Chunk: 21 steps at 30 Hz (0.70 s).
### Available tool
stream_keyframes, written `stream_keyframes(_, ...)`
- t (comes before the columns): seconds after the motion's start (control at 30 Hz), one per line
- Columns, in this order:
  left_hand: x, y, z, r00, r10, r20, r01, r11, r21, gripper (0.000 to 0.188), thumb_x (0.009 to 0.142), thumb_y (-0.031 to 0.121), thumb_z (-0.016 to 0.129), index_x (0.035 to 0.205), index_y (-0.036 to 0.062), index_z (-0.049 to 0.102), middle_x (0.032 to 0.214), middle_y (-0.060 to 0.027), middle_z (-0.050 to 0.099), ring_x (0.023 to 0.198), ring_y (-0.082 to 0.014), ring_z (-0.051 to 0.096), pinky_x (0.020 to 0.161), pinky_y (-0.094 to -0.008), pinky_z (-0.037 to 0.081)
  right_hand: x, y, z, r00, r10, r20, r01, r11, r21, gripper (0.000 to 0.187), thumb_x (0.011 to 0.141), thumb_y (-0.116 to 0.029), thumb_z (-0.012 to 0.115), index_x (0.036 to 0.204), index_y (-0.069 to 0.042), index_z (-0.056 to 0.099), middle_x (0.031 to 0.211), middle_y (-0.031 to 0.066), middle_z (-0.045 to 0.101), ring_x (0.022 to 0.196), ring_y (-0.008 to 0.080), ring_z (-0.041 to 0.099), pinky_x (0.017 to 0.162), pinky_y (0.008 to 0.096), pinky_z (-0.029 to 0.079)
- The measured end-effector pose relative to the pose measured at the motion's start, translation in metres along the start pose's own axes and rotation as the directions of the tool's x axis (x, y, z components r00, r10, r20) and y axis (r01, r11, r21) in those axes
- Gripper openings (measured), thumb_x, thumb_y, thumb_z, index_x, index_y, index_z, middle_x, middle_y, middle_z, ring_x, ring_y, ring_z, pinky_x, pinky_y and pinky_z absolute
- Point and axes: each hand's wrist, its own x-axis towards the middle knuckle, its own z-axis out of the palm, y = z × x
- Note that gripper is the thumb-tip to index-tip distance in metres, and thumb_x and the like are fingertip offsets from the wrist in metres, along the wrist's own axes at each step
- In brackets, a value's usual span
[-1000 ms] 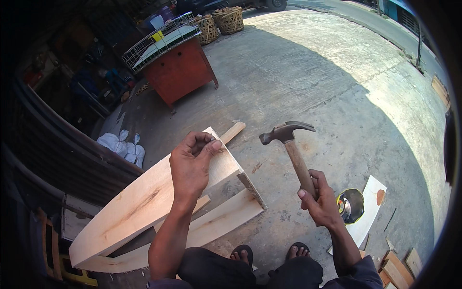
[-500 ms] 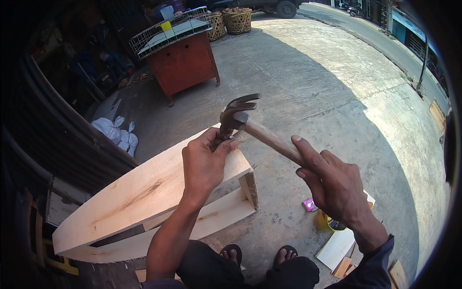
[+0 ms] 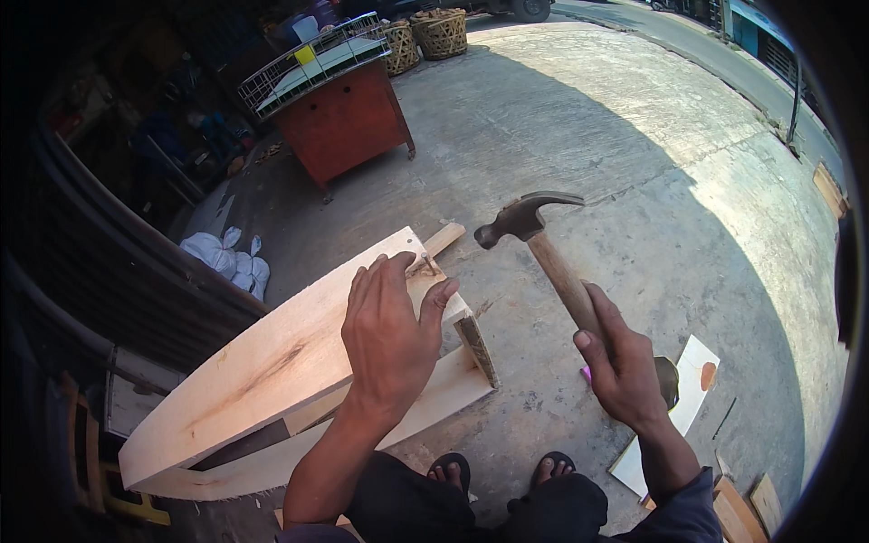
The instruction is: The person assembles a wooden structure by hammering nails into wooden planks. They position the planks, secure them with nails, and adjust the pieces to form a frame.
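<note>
My right hand [image 3: 623, 366] grips the wooden handle of a claw hammer [image 3: 563, 276]. Its dark steel head is raised in the air right of the board, claw pointing right. My left hand [image 3: 391, 330] rests on the top board of a pale wooden frame [image 3: 262, 362], thumb spread from the fingers and nothing held. Just beyond its fingertips a nail [image 3: 428, 263] stands up from the board near the far end. A second small nail head [image 3: 409, 242] shows close to the board's corner.
A thin wooden strip [image 3: 445, 239] juts out past the frame's far end. On the floor at right lie a white board [image 3: 692, 389], wood offcuts [image 3: 740, 509] and a partly hidden round container [image 3: 668, 382]. Farther off are a red cart [image 3: 348, 127], woven baskets [image 3: 441, 36] and white sacks [image 3: 226, 256].
The hammer has swung away from the nail to the right, its head turned. My left fingers have let go of the nail and opened on the board.
</note>
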Motion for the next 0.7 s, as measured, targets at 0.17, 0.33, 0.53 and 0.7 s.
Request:
stream_keyframes(0.17,-0.034,0.010,0.014,0.976,0.189,0.108,-0.218,0.867,0.448,0.087,0.079,0.059,0.081,0.125,-0.0104,0.055,0.130,-0.0334,0.060,0.129,-0.0485,0.055,0.114,-0.0608,0.035,-0.058,0.060,0.049,0.884,0.460,0.086,-0.467,0.853,0.235,0.053,0.105,-0.023,0.058,0.154,-0.008,0.045,0.076,0.0116,0.062,0.064,0.0150,0.059,0.064,0.0322,0.049)
stream_keyframes(0.33,-0.030,0.014,0.043,0.990,0.140,-0.019,-0.113,0.864,0.490,0.070,0.077,0.047,0.084,0.114,-0.0047,0.056,0.131,-0.0286,0.060,0.127,-0.0443,0.057,0.110,-0.0532,0.041,-0.078,0.091,0.072,0.744,0.595,0.305,-0.664,0.604,0.441,0.059,0.103,-0.031,0.063,0.156,-0.012,0.044,0.075,0.0046,0.061,0.065,0.0129,0.057,0.064,0.0309,0.050)
stream_keyframes(0.53,-0.031,0.017,0.050,0.992,0.104,-0.070,-0.054,0.860,0.507,0.058,0.072,0.031,0.082,0.111,-0.0026,0.055,0.128,-0.0273,0.062,0.123,-0.0434,0.061,0.103,-0.0511,0.045,-0.089,0.107,0.086,0.821,0.431,0.375,-0.544,0.790,0.283,0.058,0.101,-0.030,0.062,0.153,-0.009,0.046,0.102,0.0231,0.073,0.092,0.0292,0.073,0.087,0.0386,0.054)
stream_keyframes(0.7,-0.031,0.017,0.054,0.988,0.123,-0.088,-0.064,0.866,0.495,0.055,0.072,0.028,0.081,0.110,-0.0024,0.055,0.127,-0.0280,0.062,0.123,-0.0436,0.061,0.102,-0.0513,0.045,-0.085,0.102,0.077,0.757,0.508,0.410,-0.646,0.678,0.352,0.059,0.100,-0.030,0.063,0.153,-0.012,0.046,0.103,0.0236,0.073,0.096,0.0348,0.074,0.089,0.0396,0.054)
